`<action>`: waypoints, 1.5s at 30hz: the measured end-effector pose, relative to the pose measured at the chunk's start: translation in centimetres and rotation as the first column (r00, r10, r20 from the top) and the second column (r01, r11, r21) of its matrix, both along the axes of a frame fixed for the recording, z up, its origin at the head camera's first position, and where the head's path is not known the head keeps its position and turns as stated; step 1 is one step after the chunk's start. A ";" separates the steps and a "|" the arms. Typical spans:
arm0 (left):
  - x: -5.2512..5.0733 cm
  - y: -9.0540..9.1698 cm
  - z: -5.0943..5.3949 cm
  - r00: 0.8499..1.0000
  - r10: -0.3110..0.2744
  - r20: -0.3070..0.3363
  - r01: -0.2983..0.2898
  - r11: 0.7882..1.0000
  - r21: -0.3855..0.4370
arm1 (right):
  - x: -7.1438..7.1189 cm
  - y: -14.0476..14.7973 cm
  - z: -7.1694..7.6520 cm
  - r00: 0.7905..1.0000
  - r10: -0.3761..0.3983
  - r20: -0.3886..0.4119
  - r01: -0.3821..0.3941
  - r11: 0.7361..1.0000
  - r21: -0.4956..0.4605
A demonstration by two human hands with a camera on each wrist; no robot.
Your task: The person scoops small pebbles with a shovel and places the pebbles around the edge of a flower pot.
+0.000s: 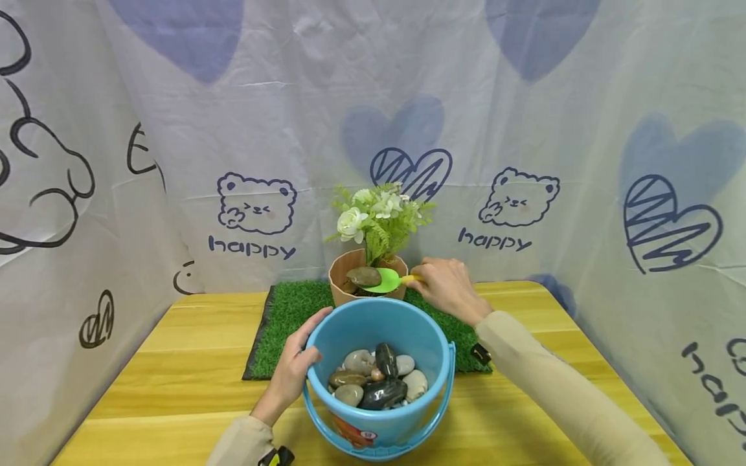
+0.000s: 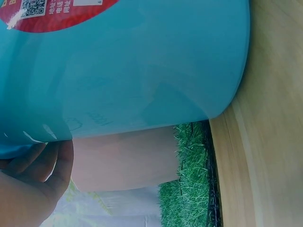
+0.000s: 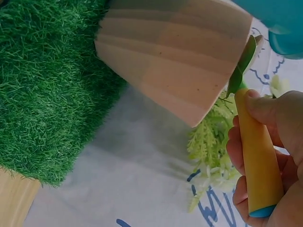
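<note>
A blue bucket (image 1: 434,330) stands on the table, with several smooth stones (image 1: 379,378) inside. My left hand (image 1: 294,359) grips its left rim, thumb over the edge and fingers along the outside. In my right hand (image 1: 445,288) is a small shovel (image 1: 389,280) with a green blade and yellow handle (image 3: 260,161). A brown stone (image 1: 364,277) lies on the blade, over the opening of a ribbed terracotta-coloured flowerpot (image 1: 344,281). White flowers with green leaves (image 1: 381,217) rise from the pot. The right wrist view shows my fingers wrapped round the handle.
Beneath the pot lies a green artificial grass mat (image 1: 291,320) on the yellow wooden table (image 1: 163,382). A white printed curtain (image 1: 315,129) encloses the back and sides. The bucket's blue handle (image 1: 375,450) hangs down in front.
</note>
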State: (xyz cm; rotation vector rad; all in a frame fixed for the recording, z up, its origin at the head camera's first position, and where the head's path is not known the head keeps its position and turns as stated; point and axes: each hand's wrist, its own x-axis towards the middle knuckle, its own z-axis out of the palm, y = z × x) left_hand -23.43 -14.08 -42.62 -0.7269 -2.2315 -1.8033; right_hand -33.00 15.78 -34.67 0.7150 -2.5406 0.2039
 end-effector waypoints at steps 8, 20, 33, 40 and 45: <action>-0.1 0.0 0.1 1.000 0.006 -0.008 -0.006 1.000 0.003 | -1.1 -0.9 0.2 0.999 0.015 -0.034 -0.013 0.997 0.071; -0.1 0.0 0.0 1.000 -0.003 -0.008 0.003 1.000 0.019 | -2.2 -2.5 0.3 0.998 0.033 -0.045 -0.024 0.983 0.185; 0.0 0.1 0.0 1.000 0.006 0.008 -0.006 1.000 0.019 | -2.1 -3.6 1.1 0.996 0.047 -0.079 -0.022 0.957 0.288; -0.1 0.2 0.0 1.000 0.016 -0.001 -0.016 1.000 0.019 | -1.9 -3.8 1.6 0.997 0.004 -0.071 0.021 0.936 0.352; -0.1 0.2 0.0 1.000 0.017 0.000 -0.017 1.000 0.016 | -1.7 -3.9 2.0 0.998 -0.011 -0.056 0.031 0.926 0.376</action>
